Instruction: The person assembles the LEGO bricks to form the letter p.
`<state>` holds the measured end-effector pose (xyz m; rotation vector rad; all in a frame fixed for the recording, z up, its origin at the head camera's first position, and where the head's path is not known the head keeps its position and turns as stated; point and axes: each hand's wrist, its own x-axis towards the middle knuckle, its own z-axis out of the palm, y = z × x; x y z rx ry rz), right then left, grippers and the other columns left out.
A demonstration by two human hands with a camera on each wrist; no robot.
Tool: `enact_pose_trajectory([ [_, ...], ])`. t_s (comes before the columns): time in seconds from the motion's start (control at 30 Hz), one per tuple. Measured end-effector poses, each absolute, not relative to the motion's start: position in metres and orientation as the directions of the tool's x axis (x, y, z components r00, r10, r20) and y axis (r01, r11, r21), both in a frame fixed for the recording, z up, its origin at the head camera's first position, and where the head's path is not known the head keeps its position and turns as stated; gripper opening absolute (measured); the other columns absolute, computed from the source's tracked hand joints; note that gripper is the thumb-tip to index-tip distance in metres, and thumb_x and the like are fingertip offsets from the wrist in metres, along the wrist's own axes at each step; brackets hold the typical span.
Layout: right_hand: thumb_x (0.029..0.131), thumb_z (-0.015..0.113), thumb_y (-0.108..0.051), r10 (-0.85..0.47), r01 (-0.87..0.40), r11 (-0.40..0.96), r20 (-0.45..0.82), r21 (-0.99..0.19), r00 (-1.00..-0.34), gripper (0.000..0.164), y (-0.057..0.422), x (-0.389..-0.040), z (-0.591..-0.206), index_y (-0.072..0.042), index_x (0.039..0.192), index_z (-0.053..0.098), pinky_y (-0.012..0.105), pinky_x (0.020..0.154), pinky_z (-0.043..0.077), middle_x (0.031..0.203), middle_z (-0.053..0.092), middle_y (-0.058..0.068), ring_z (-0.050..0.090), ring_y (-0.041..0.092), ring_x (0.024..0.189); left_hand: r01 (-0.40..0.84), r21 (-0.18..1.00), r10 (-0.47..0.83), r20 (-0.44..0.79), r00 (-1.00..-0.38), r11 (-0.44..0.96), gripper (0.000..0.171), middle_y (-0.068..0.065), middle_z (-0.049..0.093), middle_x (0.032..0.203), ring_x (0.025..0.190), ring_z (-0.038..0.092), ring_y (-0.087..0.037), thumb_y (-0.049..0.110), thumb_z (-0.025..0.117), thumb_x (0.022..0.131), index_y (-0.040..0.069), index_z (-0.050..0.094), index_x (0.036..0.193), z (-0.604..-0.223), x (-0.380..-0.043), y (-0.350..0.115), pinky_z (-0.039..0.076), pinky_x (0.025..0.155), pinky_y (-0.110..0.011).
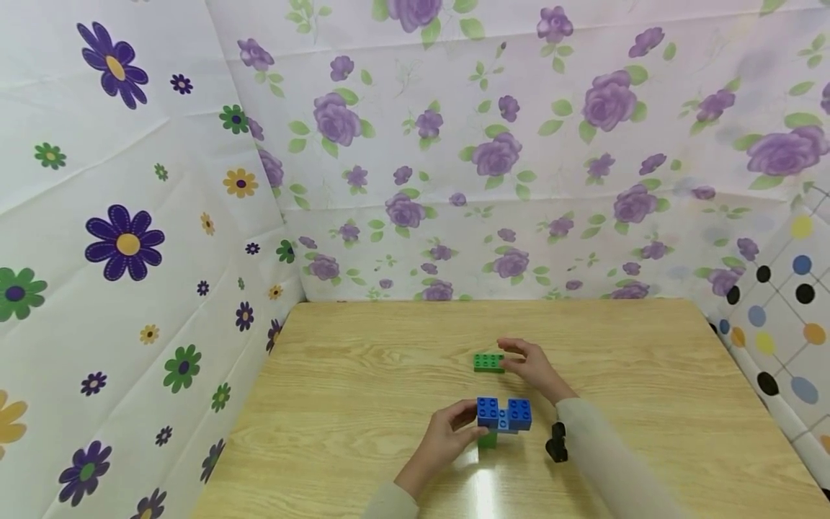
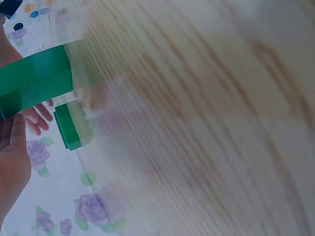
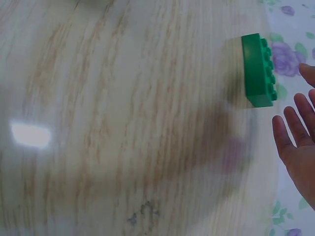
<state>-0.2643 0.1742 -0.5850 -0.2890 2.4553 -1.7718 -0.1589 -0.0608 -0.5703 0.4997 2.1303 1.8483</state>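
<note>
My left hand [image 1: 447,435] holds a built stack of toy building blocks, its thumb and fingers about the left side. Two blue blocks [image 1: 519,414] with studs stand on top of the stack, a lighter blue block between and below them. The stack's lower part is green blocks [image 2: 47,76], seen from the side in the left wrist view. Farther back on the table lies a loose green building block [image 1: 488,362], studs up. My right hand [image 1: 530,366] is at its right side, fingers spread and loosely bent; in the right wrist view they stand apart from the block [image 3: 257,71].
The wooden table [image 1: 350,404] bears the blocks and reaches back to a flowered cloth [image 1: 454,238]. Another patterned cloth [image 1: 130,324] hangs along the left side. A small black object [image 1: 556,442] shows beside the right sleeve.
</note>
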Motion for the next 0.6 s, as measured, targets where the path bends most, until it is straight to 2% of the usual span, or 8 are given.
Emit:
enact_pose_trajectory([
  [0.37, 0.087, 0.066, 0.002, -0.184, -0.068, 0.411, -0.009, -0.909, -0.983, 0.046, 0.165, -0.264, -0.599, 0.001, 0.131, 0.053, 0.054, 0.101, 0.044, 0.132, 0.054, 0.022, 0.050, 0.041, 0.121, 0.054, 0.991, 0.421, -0.002, -0.907, 0.120, 0.038, 0.000, 0.065, 0.121, 0.115, 0.059, -0.014, 0.011, 0.072, 0.087, 0.015, 0.063, 0.124, -0.571, -0.158, -0.059, 0.048, 0.100, -0.025],
  [0.6, 0.088, 0.065, 0.001, -0.156, -0.052, 0.469, -0.025, -0.882, -0.988, 0.046, 0.162, -0.263, -0.602, -0.002, 0.132, 0.054, 0.052, 0.098, 0.047, 0.131, 0.055, 0.019, 0.053, 0.038, 0.118, 0.076, 0.991, 0.418, 0.023, -0.908, 0.110, 0.037, -0.005, 0.064, 0.123, 0.117, 0.058, -0.020, 0.009, 0.070, 0.087, 0.011, 0.063, 0.124, -0.572, -0.159, -0.059, 0.048, 0.101, -0.030],
])
